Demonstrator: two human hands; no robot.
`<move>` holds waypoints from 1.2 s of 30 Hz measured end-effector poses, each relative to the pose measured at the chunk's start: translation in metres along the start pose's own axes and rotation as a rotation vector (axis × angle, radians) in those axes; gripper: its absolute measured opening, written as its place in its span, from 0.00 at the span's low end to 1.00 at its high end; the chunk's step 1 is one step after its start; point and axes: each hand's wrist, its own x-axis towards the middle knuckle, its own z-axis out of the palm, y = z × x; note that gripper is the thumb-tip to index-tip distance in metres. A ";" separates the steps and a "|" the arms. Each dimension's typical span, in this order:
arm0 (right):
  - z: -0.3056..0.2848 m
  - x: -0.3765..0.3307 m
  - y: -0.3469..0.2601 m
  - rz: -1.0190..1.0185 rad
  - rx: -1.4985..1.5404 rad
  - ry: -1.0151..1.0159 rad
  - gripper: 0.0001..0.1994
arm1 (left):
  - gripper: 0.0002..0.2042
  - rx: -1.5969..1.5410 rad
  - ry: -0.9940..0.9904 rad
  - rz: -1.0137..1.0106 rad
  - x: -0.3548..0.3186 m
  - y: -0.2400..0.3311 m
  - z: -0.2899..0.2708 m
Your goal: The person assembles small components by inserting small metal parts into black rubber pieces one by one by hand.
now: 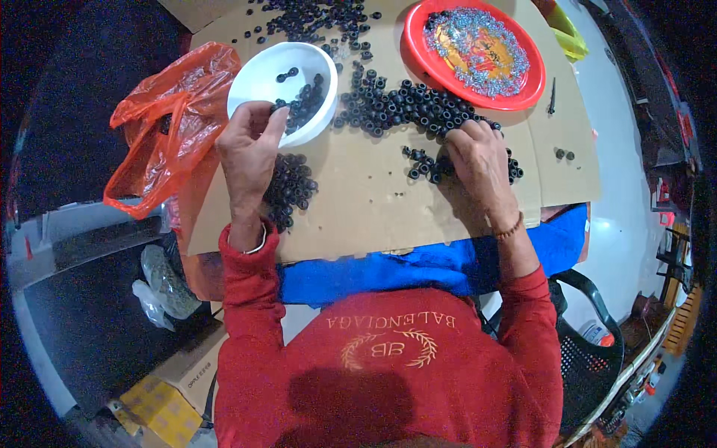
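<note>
My left hand [252, 145] is at the near left rim of a white bowl [326, 78]; its thumb and fingers are pinched together, and what is between them is hidden. Small black ring-shaped parts [306, 104] lie in that bowl, two of them joined end to end. Over on the right, my right hand [478, 157] bends its closed fingers down into the edge of a pile of black ring-shaped parts [407, 104]. Whatever those fingertips grip does not show. A smaller heap of black parts [290, 187] sits beside my left wrist.
A red plate [538, 88] with many small clear, shiny pieces stands at the far right of the cardboard [373, 216]. More black parts [321, 19] are scattered at the back. An orange plastic bag [168, 112] lies left of the bowl. A thin dark tool [553, 97] rests at the right.
</note>
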 end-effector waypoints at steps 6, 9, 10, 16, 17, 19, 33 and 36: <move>-0.003 0.011 -0.003 -0.061 -0.052 -0.063 0.02 | 0.09 0.323 -0.065 0.081 0.011 0.001 0.003; -0.001 0.012 0.002 -0.129 -0.113 -0.096 0.03 | 0.10 0.410 -0.047 0.153 0.011 0.004 0.007; -0.002 0.011 0.001 -0.130 -0.109 -0.095 0.03 | 0.10 0.497 -0.006 0.239 0.010 0.007 0.009; -0.016 -0.010 -0.008 -0.013 0.223 0.085 0.05 | 0.08 0.320 -0.262 0.607 -0.040 0.032 0.060; -0.017 -0.013 -0.010 0.001 0.324 0.121 0.06 | 0.09 0.318 -0.313 0.725 -0.047 0.032 0.073; -0.020 -0.018 -0.017 0.022 0.505 0.161 0.07 | 0.09 0.249 -0.360 0.598 -0.060 0.018 0.103; 0.010 -0.041 -0.031 -0.140 0.576 0.224 0.10 | 0.11 0.063 -0.377 0.160 -0.072 0.017 0.104; 0.010 -0.039 -0.032 -0.152 0.560 0.220 0.11 | 0.10 -0.543 -0.395 -0.398 -0.076 0.006 0.093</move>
